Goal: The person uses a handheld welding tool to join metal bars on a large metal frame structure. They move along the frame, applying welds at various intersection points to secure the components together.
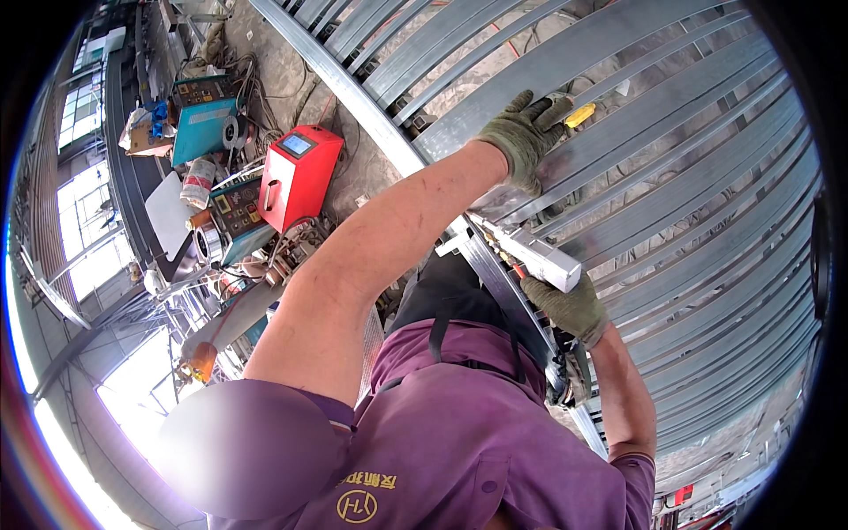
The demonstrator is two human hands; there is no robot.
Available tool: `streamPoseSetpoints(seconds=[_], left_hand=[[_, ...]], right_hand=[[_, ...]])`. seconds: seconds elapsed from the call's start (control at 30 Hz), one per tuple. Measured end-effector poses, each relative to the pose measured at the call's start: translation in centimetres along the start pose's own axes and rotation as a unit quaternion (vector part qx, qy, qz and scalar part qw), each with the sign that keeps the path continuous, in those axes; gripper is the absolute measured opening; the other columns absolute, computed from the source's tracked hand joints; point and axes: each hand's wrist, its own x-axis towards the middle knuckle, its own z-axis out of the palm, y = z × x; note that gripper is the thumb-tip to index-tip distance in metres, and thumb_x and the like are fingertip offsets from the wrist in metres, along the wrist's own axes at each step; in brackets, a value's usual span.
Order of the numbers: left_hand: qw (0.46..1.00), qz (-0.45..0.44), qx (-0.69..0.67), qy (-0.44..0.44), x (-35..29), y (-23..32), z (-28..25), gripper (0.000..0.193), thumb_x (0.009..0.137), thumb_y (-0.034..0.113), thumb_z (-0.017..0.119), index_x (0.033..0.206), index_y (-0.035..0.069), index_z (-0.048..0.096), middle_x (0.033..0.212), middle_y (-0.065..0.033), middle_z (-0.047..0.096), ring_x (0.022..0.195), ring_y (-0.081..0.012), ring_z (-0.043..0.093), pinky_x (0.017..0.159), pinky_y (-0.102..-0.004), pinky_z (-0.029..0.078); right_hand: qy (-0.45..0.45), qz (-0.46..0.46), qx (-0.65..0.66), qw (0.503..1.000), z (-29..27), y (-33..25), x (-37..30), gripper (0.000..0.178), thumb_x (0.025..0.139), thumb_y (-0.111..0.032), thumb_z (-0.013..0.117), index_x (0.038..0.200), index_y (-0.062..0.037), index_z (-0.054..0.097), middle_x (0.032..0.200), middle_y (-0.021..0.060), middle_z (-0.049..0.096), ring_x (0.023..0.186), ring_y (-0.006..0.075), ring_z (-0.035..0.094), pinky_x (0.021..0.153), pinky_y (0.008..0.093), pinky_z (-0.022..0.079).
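Note:
My left hand (523, 141), in an olive work glove with dark fingertips, reaches across to flat grey metal slats (565, 168). Its fingers are spread, and the palm side is hidden. Just beyond the fingertips is a small yellow object (579, 116); I cannot tell whether they touch it. My right hand (570, 309), gloved the same way, is closed at the near end of a short, silvery square metal bar (539, 254). The bar hides part of its grip. A thin orange-red piece (518, 270) shows beside the right fingers.
A long metal rail (340, 84) edges the slats. To the left stand a red machine with a small screen (299, 177) and teal control boxes (205, 128), with cables and wire spools around them. Beneath the slats, cables lie on a concrete floor.

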Motion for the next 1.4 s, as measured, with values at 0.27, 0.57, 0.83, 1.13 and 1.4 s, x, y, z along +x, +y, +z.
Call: streamPoseSetpoints(seconds=[0.27,0.57,0.83,1.13,1.4], left_hand=[[1.0,0.003,-0.002,0.001,0.0,0.0,-0.2,0.111,0.079,0.066,0.082,0.167,0.01,0.044,0.183,-0.0172,0.011,0.17,-0.0298,0.012,0.138,-0.0512,0.007],[1.0,0.001,-0.011,-0.005,0.0,0.0,-0.2,0.113,0.079,0.066,0.083,0.168,0.01,0.043,0.183,-0.0171,0.01,0.17,-0.0297,0.012,0.138,-0.0514,0.007],[1.0,0.001,-0.011,-0.005,0.1,0.0,-0.3,0.113,0.078,0.066,0.083,0.168,0.011,0.043,0.183,-0.0171,0.01,0.17,-0.0306,0.012,0.138,-0.0514,0.007],[1.0,-0.003,-0.019,0.001,0.3,-0.1,0.1,0.114,0.076,0.066,0.085,0.167,0.01,0.044,0.183,-0.0169,0.011,0.169,-0.0321,0.013,0.138,-0.0517,0.009],[1.0,-0.005,0.0,-0.002,0.4,0.1,0.2,0.114,0.075,0.065,0.085,0.167,0.01,0.045,0.183,-0.017,0.012,0.169,-0.0312,0.013,0.138,-0.0523,0.009]], right_hand=[[0.007,-0.025,-0.037,0.999,0.1,1.1,0.1,0.046,0.096,-0.022,0.083,0.137,-0.0039,0.072,0.12,0.0129,0.081,0.11,0.0192,0.077,0.092,0.0339,0.061],[0.007,-0.017,-0.04,0.999,0.1,0.3,-0.3,0.045,0.096,-0.02,0.083,0.136,-0.0029,0.072,0.119,0.0124,0.081,0.109,0.0194,0.077,0.092,0.0347,0.061],[0.014,-0.003,-0.043,0.999,0.1,0.2,-0.7,0.046,0.095,-0.021,0.083,0.136,-0.0022,0.072,0.119,0.0132,0.081,0.109,0.0203,0.077,0.092,0.0353,0.061],[0.014,-0.011,-0.062,0.998,0.1,-0.1,-0.9,0.047,0.095,-0.025,0.083,0.135,-0.0024,0.072,0.118,0.0154,0.081,0.109,0.0232,0.078,0.092,0.0368,0.061],[0.014,-0.015,-0.08,0.997,0.0,0.5,-1.3,0.047,0.095,-0.028,0.084,0.134,-0.003,0.073,0.115,0.015,0.081,0.106,0.0231,0.079,0.09,0.0369,0.061]])
